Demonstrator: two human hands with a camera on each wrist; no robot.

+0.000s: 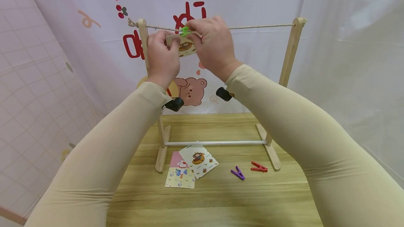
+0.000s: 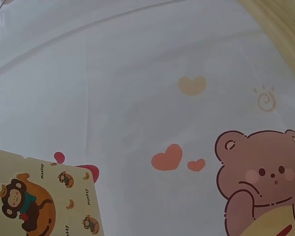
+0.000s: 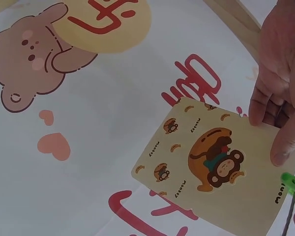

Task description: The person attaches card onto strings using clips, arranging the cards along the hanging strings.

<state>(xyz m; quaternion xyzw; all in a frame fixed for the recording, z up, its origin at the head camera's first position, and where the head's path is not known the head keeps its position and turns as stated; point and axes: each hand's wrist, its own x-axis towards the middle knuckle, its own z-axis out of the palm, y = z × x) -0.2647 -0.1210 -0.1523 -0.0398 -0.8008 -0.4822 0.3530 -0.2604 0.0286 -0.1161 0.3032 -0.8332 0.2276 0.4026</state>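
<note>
My left hand (image 1: 164, 55) pinches a cream card (image 3: 216, 162) with a monkey-and-banana print by its upper edge, thumb in front. The card hangs just below the twine rope (image 1: 262, 27). A green clothespin (image 1: 184, 31) sits at the rope and the card's top edge, and my right hand (image 1: 216, 45) pinches it between thumb and fingers. How far its jaws reach over the card is partly hidden. In the right wrist view the left hand (image 3: 280, 73) grips the card beside the green clothespin (image 3: 294, 187). The left wrist view shows only part of the card (image 2: 49, 196).
A wooden frame (image 1: 288, 52) carries the rope, with a white bar (image 1: 217, 143) low between its feet. Below lie a monkey card (image 1: 199, 160), a yellow card (image 1: 180, 178), a pink card (image 1: 176, 158), a purple clothespin (image 1: 238, 173) and a red clothespin (image 1: 259, 167).
</note>
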